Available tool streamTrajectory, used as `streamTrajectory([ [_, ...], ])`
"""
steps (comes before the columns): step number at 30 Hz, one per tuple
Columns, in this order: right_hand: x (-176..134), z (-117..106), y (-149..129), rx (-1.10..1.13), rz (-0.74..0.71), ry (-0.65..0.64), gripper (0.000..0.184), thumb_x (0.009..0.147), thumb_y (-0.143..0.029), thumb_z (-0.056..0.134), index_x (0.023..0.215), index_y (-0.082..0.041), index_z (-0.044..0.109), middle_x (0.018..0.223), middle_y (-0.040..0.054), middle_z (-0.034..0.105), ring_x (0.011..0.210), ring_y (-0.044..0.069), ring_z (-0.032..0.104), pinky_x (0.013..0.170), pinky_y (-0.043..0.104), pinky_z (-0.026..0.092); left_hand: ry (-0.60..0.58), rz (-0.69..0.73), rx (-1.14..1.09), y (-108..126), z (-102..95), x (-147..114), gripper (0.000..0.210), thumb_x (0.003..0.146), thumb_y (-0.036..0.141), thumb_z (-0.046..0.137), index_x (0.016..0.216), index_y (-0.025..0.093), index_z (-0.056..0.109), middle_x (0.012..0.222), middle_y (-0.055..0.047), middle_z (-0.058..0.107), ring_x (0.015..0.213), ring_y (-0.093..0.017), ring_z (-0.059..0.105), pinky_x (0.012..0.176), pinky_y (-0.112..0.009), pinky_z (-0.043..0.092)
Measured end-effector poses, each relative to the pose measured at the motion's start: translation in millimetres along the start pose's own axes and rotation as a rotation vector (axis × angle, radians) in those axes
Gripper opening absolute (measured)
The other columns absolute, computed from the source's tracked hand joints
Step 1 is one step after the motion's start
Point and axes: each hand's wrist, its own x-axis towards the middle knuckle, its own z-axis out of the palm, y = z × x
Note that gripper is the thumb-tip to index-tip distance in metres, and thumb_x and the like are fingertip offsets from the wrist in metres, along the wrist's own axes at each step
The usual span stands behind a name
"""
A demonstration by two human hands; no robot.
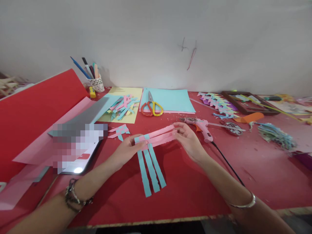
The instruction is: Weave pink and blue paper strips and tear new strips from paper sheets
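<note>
Pink paper strips (159, 132) cross over and under several blue paper strips (152, 169) in a small woven piece held above the red table. My left hand (128, 148) pinches the woven corner at its left, thumb on top. At the other end, my right hand (186, 138) grips the free ends of the pink strips between thumb and fingers. The blue strips hang down toward me, their edges wavy. A smaller woven pink and blue piece (120, 131) lies just behind my left hand. A pink glue gun (201, 126) rests behind my right hand.
Scissors (151, 107) lie on blue sheets (173, 99) at the back, beside a pile of cut strips (124, 105). A phone (81, 156) and a large red sheet (39, 113) are at left. A pen cup (97, 84), wooden frame (248, 102) and tassel-like bundle (275, 135) stand or lie farther out.
</note>
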Motion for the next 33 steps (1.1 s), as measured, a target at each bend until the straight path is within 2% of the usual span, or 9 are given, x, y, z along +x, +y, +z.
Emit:
streamTrajectory([
  [5,-1.0,1.1,-4.8,0.028,-0.010,-0.045,0.029,0.063,-0.028,0.054,0.090,-0.022,0.044,0.065,-0.0060,0.049,0.056,0.008,0.047,0.053,0.023,0.038,0.059,-0.129,-0.237,1.4,2.2,0.4,0.025,0.052,0.038,0.069,0.063,0.019,0.059,0.064,0.001,0.064,0.063,-0.014,0.059,0.058,-0.024,0.045],
  [8,-2.8,2.1,-8.2,0.029,-0.028,-0.005,0.026,0.065,-0.029,0.052,0.089,-0.022,0.045,0.058,-0.0077,0.044,0.048,0.007,0.041,0.047,0.021,0.034,0.127,-0.201,-0.345,4.6,2.7,0.0,0.026,0.050,0.036,0.071,0.058,0.018,0.054,0.053,0.005,0.058,0.051,-0.010,0.054,0.049,-0.021,0.042],
  [14,-3.7,2.4,-7.8,-0.019,-0.042,0.052,0.020,0.065,-0.028,0.049,0.084,-0.022,0.046,0.054,-0.0078,0.042,0.044,0.007,0.037,0.044,0.022,0.032,0.251,-0.191,-0.363,5.2,-1.3,3.9,0.032,0.051,0.037,0.071,0.057,0.017,0.047,0.045,0.008,0.050,0.040,-0.007,0.047,0.039,-0.018,0.036],
  [17,-3.1,1.3,-6.7,-0.080,-0.053,0.036,0.018,0.067,-0.032,0.049,0.081,-0.021,0.046,0.056,-0.0065,0.044,0.045,0.008,0.039,0.045,0.022,0.034,0.202,-0.193,-0.398,3.3,-3.5,7.0,0.030,0.052,0.035,0.072,0.056,0.017,0.049,0.043,0.007,0.050,0.038,-0.006,0.047,0.037,-0.017,0.036],
  [20,-2.5,0.2,-5.3,-0.104,-0.105,0.008,0.021,0.071,-0.041,0.047,0.077,-0.021,0.047,0.064,-0.0023,0.052,0.061,0.012,0.052,0.060,0.026,0.042,0.127,-0.259,-0.479,4.1,-3.7,7.9,0.026,0.055,0.028,0.072,0.053,0.016,0.049,0.042,0.005,0.052,0.037,-0.006,0.047,0.036,-0.017,0.036],
  [23,-2.5,0.2,-2.6,-0.018,-0.119,-0.018,0.032,0.076,-0.051,0.038,0.075,-0.021,0.049,0.070,0.0012,0.058,0.073,0.015,0.057,0.072,0.030,0.044,0.130,-0.275,-0.549,7.9,-3.0,6.5,0.020,0.058,0.019,0.069,0.051,0.015,0.051,0.042,0.004,0.053,0.040,-0.007,0.051,0.040,-0.017,0.041],
  [26,-4.4,2.1,-2.2,0.075,-0.080,-0.108,0.041,0.077,-0.057,0.033,0.084,-0.021,0.051,0.067,0.0004,0.059,0.064,0.014,0.058,0.068,0.031,0.045,0.156,-0.254,-0.567,11.3,-3.0,4.8,0.016,0.061,0.016,0.066,0.052,0.014,0.052,0.044,0.004,0.055,0.042,-0.008,0.054,0.045,-0.018,0.045],
  [29,-7.8,6.1,-6.0,0.040,-0.117,-0.191,0.034,0.071,-0.048,0.050,0.092,-0.022,0.049,0.059,-0.0041,0.056,0.054,0.012,0.055,0.061,0.028,0.045,0.142,-0.245,-0.542,11.2,-3.4,4.4,0.017,0.061,0.019,0.066,0.053,0.014,0.052,0.044,0.004,0.055,0.040,-0.007,0.052,0.045,-0.018,0.044],
  [33,-10.7,10.0,-9.4,-0.002,-0.099,-0.214,0.016,0.066,-0.034,0.058,0.073,-0.020,0.052,0.051,-0.0057,0.050,0.047,0.008,0.047,0.049,0.022,0.040,0.096,-0.234,-0.463,5.9,-3.6,4.0,0.022,0.055,0.026,0.070,0.055,0.015,0.051,0.044,0.005,0.053,0.041,-0.008,0.051,0.045,-0.019,0.042],
])
